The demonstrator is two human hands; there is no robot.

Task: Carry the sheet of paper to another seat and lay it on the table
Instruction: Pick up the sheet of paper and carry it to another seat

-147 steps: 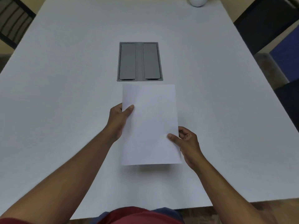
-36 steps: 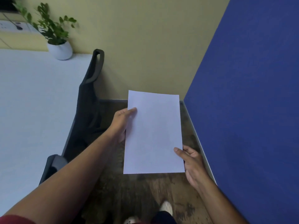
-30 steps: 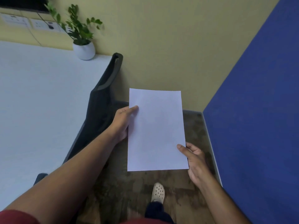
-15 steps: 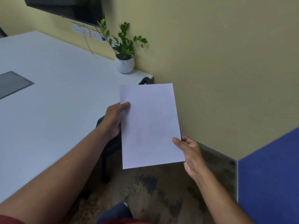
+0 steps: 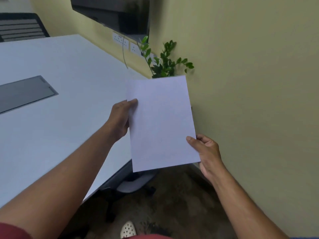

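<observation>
Fingers point(image 5: 133, 101) of left hand point(image 5: 120, 118) and right hand point(image 5: 207, 152) pinch opposite edges of the plain white paper sheet point(image 5: 162, 123), held in air past the white bench point(image 5: 51, 118) corner: carry underway, laying-down not yet done.

White sheet of paper point(image 5: 162, 123) before a yellow wall point(image 5: 250, 83); white table point(image 5: 51, 118) with grey panel point(image 5: 24, 92); green plant point(image 5: 165, 62); white perforated shoe point(image 5: 128, 230).
</observation>
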